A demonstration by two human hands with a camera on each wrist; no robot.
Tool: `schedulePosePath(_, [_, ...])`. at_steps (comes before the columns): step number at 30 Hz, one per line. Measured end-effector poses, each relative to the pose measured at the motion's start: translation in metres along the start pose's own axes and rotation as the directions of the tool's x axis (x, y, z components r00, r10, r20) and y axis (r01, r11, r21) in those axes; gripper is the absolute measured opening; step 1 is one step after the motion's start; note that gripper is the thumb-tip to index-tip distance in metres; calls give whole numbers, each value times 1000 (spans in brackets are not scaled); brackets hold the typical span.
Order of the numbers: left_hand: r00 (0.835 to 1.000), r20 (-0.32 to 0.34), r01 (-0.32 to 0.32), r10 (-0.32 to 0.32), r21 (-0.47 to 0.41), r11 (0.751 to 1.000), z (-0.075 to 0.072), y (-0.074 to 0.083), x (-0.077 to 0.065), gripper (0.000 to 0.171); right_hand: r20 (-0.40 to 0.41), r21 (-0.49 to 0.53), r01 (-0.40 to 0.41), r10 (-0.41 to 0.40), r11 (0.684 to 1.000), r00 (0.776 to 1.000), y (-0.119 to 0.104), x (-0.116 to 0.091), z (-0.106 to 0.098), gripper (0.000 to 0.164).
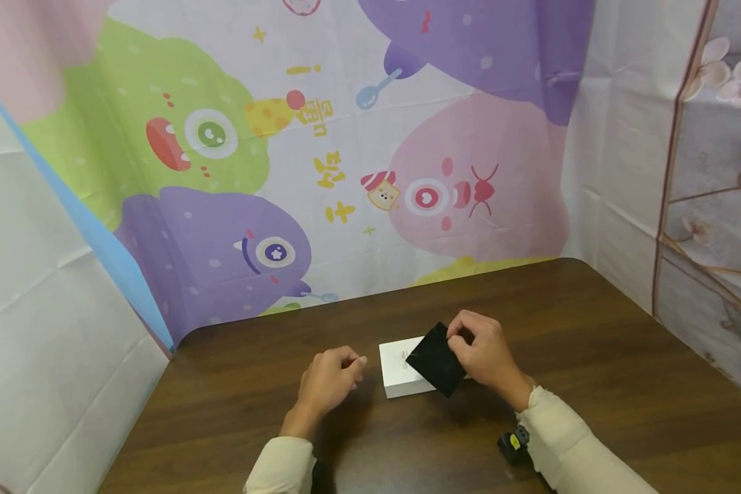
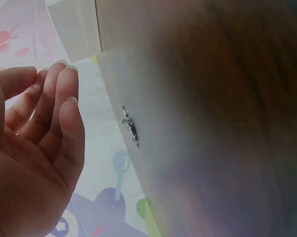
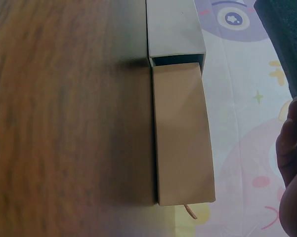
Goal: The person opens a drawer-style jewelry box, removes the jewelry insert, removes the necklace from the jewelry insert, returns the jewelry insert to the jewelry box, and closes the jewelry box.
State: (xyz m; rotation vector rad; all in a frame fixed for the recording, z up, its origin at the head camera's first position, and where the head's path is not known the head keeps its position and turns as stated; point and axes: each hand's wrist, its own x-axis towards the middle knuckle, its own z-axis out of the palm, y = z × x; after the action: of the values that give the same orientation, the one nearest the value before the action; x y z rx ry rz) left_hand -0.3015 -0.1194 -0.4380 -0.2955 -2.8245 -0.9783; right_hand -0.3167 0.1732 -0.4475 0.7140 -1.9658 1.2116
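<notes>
Pale sleeves point(image 1: 280, 466) come nearest me; between them the black pad point(image 1: 437, 360) hangs tilted, partly hiding the white box point(image 1: 398, 360), with the right hand point(image 1: 484, 350) pinching it near one corner. The tan drawer point(image 3: 184, 133) juts out of the box, all on the brown table point(image 1: 222, 384). Just off the box's other end, the left hand point(image 1: 327, 381) is loosely curled round nothing. I'd judge this step as handling the raised pad; moving it on calls for keeping that pinch, perhaps with the left hand's help.
</notes>
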Motion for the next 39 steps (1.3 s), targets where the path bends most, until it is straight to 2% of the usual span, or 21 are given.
schedulePosePath(10, [1000,16,9,-9,-21,1000,4,5,1,22,-6,-6,-10,10,1000,1000,0,2,-1,26])
schedulePosePath(18, [1000,5,31,-31,-29,999,10,12,6,20,-6,-27,-14,14,1000,1000,1,3,-5,28])
schedulePosePath(25, [998,-56,5,-2,57,998,13,13,9,20,-23,-15,-42,42,999,999,1,-1,-4,32])
schedulePosePath(33, [997,-77,-5,16,133,991,14,19,13,20,-49,-10,-14,13,1000,999,0,-5,-2,37])
schedulePosePath(39, [994,-104,46,-25,212,976,19,18,11,22,-37,-38,-14,12,999,999,1,-3,-1,37])
